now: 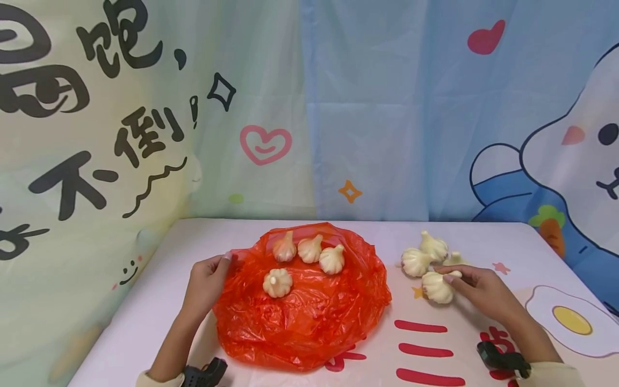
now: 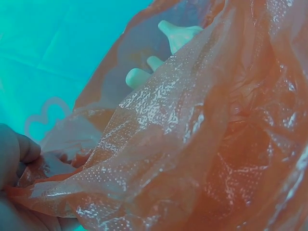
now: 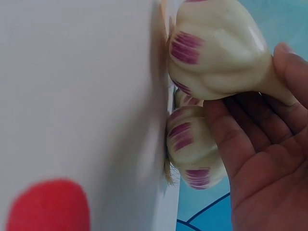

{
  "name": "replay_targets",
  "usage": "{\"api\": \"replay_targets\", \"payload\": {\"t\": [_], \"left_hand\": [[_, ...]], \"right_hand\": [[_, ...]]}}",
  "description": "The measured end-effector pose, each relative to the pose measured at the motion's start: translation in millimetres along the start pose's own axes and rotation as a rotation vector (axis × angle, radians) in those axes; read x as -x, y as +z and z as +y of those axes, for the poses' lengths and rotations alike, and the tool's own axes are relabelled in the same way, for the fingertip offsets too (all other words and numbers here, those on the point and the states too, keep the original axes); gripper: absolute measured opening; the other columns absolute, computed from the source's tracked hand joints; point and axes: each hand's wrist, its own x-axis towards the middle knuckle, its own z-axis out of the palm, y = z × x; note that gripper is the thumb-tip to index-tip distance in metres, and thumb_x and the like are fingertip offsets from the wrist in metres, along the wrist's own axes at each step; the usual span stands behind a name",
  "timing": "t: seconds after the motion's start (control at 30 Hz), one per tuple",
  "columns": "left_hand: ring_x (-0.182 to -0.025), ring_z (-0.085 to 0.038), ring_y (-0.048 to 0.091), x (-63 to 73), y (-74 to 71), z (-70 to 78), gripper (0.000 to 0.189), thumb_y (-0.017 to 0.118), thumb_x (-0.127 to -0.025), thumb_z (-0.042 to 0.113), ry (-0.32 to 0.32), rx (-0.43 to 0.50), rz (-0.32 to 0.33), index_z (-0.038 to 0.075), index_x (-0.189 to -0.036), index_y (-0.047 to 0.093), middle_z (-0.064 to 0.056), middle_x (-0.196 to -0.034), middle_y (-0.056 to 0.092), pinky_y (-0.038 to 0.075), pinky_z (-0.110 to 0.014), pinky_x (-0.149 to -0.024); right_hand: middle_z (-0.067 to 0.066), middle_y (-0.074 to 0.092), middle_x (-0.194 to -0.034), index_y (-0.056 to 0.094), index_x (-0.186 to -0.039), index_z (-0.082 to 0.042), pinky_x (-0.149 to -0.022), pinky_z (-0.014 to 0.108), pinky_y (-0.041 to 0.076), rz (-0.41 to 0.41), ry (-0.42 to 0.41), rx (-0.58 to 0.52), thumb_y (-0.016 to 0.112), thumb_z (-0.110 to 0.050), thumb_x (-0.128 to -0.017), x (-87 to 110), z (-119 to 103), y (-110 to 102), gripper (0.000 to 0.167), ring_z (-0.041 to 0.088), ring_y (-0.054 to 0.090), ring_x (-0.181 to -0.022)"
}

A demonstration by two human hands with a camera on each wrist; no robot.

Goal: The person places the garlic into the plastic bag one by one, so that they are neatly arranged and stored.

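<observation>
Head view: garlic bulb (image 1: 437, 289), one, cream-coloured, at the right of the table, neck turned toward the right. Held by the right hand (image 1: 488, 294), thumb and fingers pinching the neck. Right wrist view gives the same grip close up, with purple streaks on the bulb's skin. Whether its underside touches the table cannot be told.

Neighbouring bulbs, three, loosely clustered beside and behind the held one: rear bulb (image 1: 433, 247), neck raised; left bulb (image 1: 414, 262); third bulb (image 1: 454, 258), partly hidden by the right hand and the held bulb.

Red bag (image 1: 309, 328), one, thin crumpled plastic, spread to the left of the cluster and apart from it. Within its outline, four bulbs: three along the far part, namely an upright bulb (image 1: 284, 247), a middle bulb (image 1: 310, 249) and a right-hand bulb (image 1: 332, 260); nearer, a fourth bulb (image 1: 278, 283), neck toward the camera. Left wrist view: pale necks showing past a fold of film.

Left hand (image 1: 208, 282), at the bag's left edge, pinching the plastic between thumb and curled fingers.

Table (image 1: 145, 301), pale, printed with red strokes and a fried egg (image 1: 541, 306). Backdrop (image 1: 367, 134), pastel cloth, with black lettering, hearts and a white cartoon animal (image 1: 570, 145).
</observation>
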Motion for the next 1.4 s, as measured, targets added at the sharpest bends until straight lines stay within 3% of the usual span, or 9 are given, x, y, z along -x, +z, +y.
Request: {"api": "replay_targets", "payload": {"t": [0.37,0.53,0.73,0.87,0.97,1.1,1.4], "left_hand": [[-0.083,-0.025,0.061,-0.6,0.4,-0.3,0.043,0.047,-0.103,0.035,-0.002,-0.008,0.001,0.000,-0.105,0.073,-0.012,-0.094,0.071,0.054,-0.025,-0.071],[-0.089,-0.025,0.064,-0.6,0.7,1.2,0.045,0.047,-0.103,0.037,-0.010,-0.010,-0.010,0.001,-0.111,0.071,-0.013,-0.099,0.071,0.055,-0.028,-0.077],[-0.087,-0.025,0.062,0.3,0.1,1.6,0.045,0.046,-0.103,0.037,-0.006,-0.005,-0.015,0.000,-0.109,0.072,-0.013,-0.098,0.070,0.054,-0.027,-0.075],[-0.085,-0.025,0.062,0.1,0.8,0.7,0.043,0.047,-0.103,0.035,-0.003,0.001,-0.009,-0.001,-0.109,0.071,-0.013,-0.096,0.071,0.054,-0.026,-0.073],[-0.085,-0.025,0.063,-0.7,1.8,0.0,0.043,0.047,-0.103,0.034,0.007,0.001,-0.009,-0.001,-0.110,0.071,-0.013,-0.096,0.071,0.054,-0.025,-0.074],[-0.082,-0.025,0.061,-1.4,3.0,-1.3,0.043,0.047,-0.103,0.035,0.010,0.003,-0.009,-0.001,-0.108,0.072,-0.013,-0.093,0.070,0.053,-0.024,-0.070],[-0.082,-0.025,0.060,-0.8,1.7,-2.2,0.043,0.046,-0.104,0.035,0.009,-0.003,-0.004,0.000,-0.108,0.072,-0.012,-0.093,0.070,0.053,-0.024,-0.070]], "right_hand": [[0.023,0.055,-0.133,0.066,-0.125,-0.008,-0.093,0.061,0.042,0.023,-0.028,-0.002,0.057,-0.038,-0.098,1.2,-6,-4,0.042,0.048,0.043,-0.126],[0.023,0.055,-0.133,0.067,-0.124,-0.010,-0.090,0.057,0.046,0.023,-0.032,-0.003,0.058,-0.040,-0.097,2.9,-18,-9,0.041,0.049,0.043,-0.126],[0.019,0.059,-0.130,0.066,-0.124,-0.010,-0.083,0.047,0.053,0.040,-0.070,-0.033,0.059,-0.035,-0.097,9.4,-39,-14,0.037,0.047,0.046,-0.124],[0.008,0.066,-0.122,0.068,-0.120,-0.011,-0.081,0.030,0.054,0.063,-0.139,-0.082,0.061,-0.028,-0.098,15.9,-57,-15,0.030,0.037,0.050,-0.122],[0.003,0.068,-0.117,0.070,-0.117,-0.013,-0.079,0.020,0.050,0.065,-0.189,-0.112,0.062,-0.024,-0.097,18.9,-66,-12,0.024,0.013,0.052,-0.119],[0.002,0.069,-0.116,0.070,-0.116,-0.013,-0.079,0.019,0.050,0.048,-0.231,-0.156,0.063,-0.020,-0.097,19.0,-71,-9,0.022,-0.011,0.047,-0.110],[0.002,0.068,-0.117,0.070,-0.117,-0.013,-0.079,0.020,0.050,0.031,-0.258,-0.167,0.063,-0.019,-0.096,13.8,-77,-6,0.023,-0.013,0.046,-0.109]]}}
